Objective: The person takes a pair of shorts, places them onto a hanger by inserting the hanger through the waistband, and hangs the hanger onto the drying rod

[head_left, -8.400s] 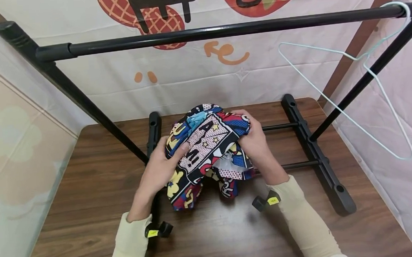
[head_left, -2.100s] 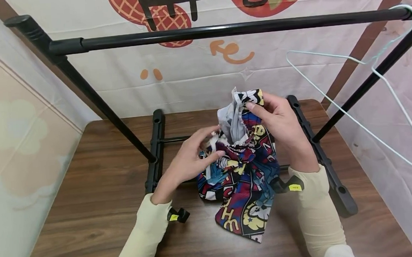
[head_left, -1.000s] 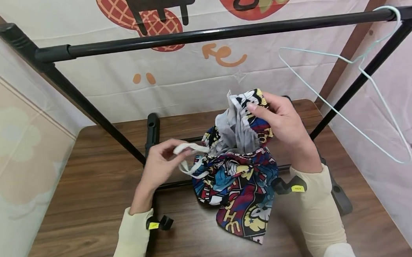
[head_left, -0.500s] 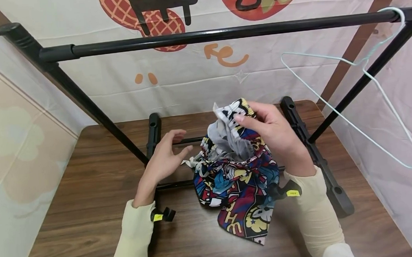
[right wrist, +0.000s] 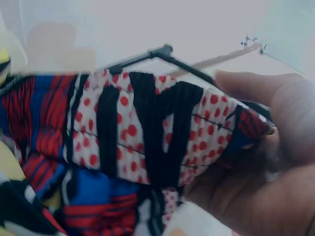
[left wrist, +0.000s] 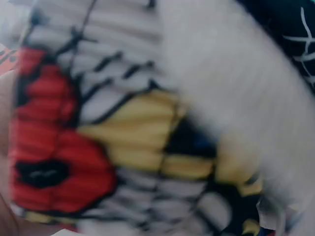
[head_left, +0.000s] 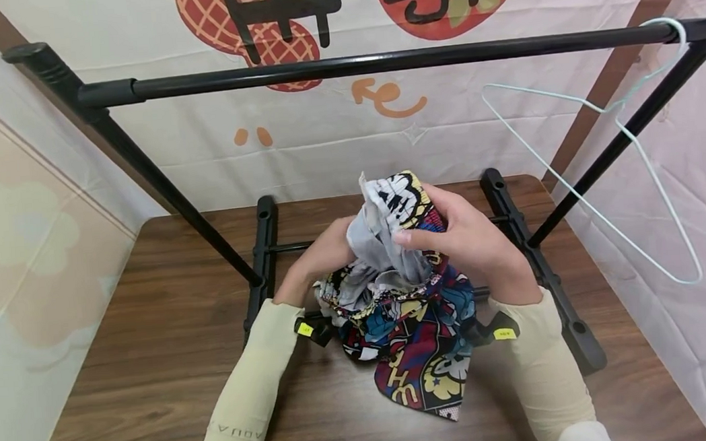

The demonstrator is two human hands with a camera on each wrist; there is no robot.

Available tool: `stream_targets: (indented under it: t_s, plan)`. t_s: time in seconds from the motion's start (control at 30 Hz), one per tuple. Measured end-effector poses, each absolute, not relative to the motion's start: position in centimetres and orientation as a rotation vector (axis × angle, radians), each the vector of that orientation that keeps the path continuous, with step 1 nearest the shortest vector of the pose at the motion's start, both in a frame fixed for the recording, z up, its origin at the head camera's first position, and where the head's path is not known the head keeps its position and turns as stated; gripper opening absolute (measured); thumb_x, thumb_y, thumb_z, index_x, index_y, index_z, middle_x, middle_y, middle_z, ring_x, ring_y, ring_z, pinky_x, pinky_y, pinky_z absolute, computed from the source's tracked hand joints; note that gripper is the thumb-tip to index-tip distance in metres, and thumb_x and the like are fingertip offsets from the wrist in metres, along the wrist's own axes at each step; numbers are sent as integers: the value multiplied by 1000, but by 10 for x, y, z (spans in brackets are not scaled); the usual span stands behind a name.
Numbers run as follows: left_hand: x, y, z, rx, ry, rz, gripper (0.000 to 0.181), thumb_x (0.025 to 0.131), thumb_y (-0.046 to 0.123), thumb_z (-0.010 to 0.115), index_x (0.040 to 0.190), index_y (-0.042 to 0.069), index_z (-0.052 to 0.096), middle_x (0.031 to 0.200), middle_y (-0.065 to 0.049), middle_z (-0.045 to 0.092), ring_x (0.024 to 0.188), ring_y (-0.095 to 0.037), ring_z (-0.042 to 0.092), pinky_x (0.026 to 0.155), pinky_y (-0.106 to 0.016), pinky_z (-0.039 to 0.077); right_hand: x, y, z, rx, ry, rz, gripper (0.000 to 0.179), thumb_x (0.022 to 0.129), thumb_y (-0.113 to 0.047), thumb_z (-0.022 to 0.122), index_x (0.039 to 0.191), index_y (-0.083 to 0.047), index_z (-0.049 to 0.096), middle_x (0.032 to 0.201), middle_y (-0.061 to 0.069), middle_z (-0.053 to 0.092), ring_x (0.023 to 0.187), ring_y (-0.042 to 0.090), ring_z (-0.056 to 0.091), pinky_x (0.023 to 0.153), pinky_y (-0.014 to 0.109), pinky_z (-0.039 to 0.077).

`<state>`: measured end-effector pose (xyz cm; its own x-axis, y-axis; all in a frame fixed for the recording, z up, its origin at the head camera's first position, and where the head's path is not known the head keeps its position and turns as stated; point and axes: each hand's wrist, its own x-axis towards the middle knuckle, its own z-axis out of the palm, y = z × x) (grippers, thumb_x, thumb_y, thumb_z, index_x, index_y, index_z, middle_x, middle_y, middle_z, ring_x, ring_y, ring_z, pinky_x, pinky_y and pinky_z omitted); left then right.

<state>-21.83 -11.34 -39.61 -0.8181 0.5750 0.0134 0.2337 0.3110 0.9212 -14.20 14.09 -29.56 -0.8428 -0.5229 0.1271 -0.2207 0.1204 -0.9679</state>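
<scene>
We hold a printed garment [head_left: 402, 332] at the desk [head_left: 153, 327]: our right hand [head_left: 475, 240] pinches it at its two o'clock; our left hand [head_left: 328, 250], at ten o'clock, is partly hidden behind the grey lining [head_left: 371, 241]. At twelve runs a black bar [head_left: 368, 64], a hanger [head_left: 643, 83] hooked toward two.

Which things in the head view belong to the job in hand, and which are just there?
Seemingly in the job:
patterned garment, being handled

Seemingly just there, not handled:
black rack
pale hanger, hooked on it
printed backdrop
wooden table
</scene>
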Motion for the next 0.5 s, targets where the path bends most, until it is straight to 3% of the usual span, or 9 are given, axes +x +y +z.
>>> stream_targets:
  t_s: [0.1, 0.13, 0.2, 0.27, 0.33, 0.37, 0.43, 0.5]
  plan:
    - [-212, -123, -392, 627, 2286, 1514, 29, 102, 12, 61, 130, 8, 70, 118, -14, 71, 75, -12, 56, 76, -32, 49, -145, 152, -300, -784, 2367, -1547, 67, 97, -13, 75, 155, -14, 42, 130, 9, 58, 110, 24, 61, 90, 34, 57]
    - [-210, -127, -388, 584, 2296, 1523, 28, 104, 15, 61, 129, 8, 70, 118, -15, 71, 72, -11, 53, 75, -33, 49, -146, 157, -302, -800, 2464, -1439, 69, 97, -13, 76, 156, -15, 41, 135, 9, 59, 114, 24, 62, 93, 36, 57]
    - [-206, -138, -377, 465, 2306, 1590, 33, 107, 25, 61, 136, 13, 68, 131, -10, 69, 83, -9, 57, 88, -36, 51, -148, 165, -305, -802, 2603, -1269, 69, 97, -9, 74, 157, -16, 42, 139, 9, 60, 112, 24, 63, 92, 41, 56]
    - [-203, -149, -363, 367, 2308, 1723, 33, 109, 28, 56, 137, 15, 66, 133, -9, 66, 95, -15, 59, 99, -45, 49, -148, 173, -308, -750, 2709, -1135, 67, 96, -3, 70, 157, -16, 45, 134, 9, 63, 105, 23, 62, 90, 42, 52]
    - [-199, -159, -347, 283, 2281, 1870, 29, 110, 29, 54, 133, 17, 66, 133, -3, 61, 118, -13, 52, 111, -46, 38, -148, 180, -313, -671, 2779, -1038, 62, 96, -1, 67, 154, -16, 50, 122, 8, 66, 93, 22, 60, 82, 40, 50]
    - [-197, -164, -339, 242, 2235, 1965, 26, 110, 27, 52, 130, 17, 66, 131, -2, 62, 119, -13, 54, 112, -45, 40, -148, 182, -315, -634, 2796, -1017, 60, 96, -1, 67, 152, -15, 52, 115, 8, 66, 87, 22, 57, 78, 39, 48]
    - [-191, -169, -324, 225, 2139, 2143, 22, 111, 21, 46, 124, 15, 63, 121, -1, 60, 107, -13, 58, 102, -35, 48, -150, 184, -319, -563, 2816, -991, 58, 97, -6, 69, 152, -14, 52, 109, 8, 64, 85, 23, 56, 77, 39, 47]
    - [-182, -169, -309, 215, 2006, 2300, 19, 113, 22, 43, 117, 15, 60, 110, 1, 61, 92, -8, 62, 83, -20, 54, -152, 181, -325, -515, 2808, -994, 59, 98, -14, 71, 153, -12, 50, 114, 10, 65, 90, 24, 60, 81, 41, 51]
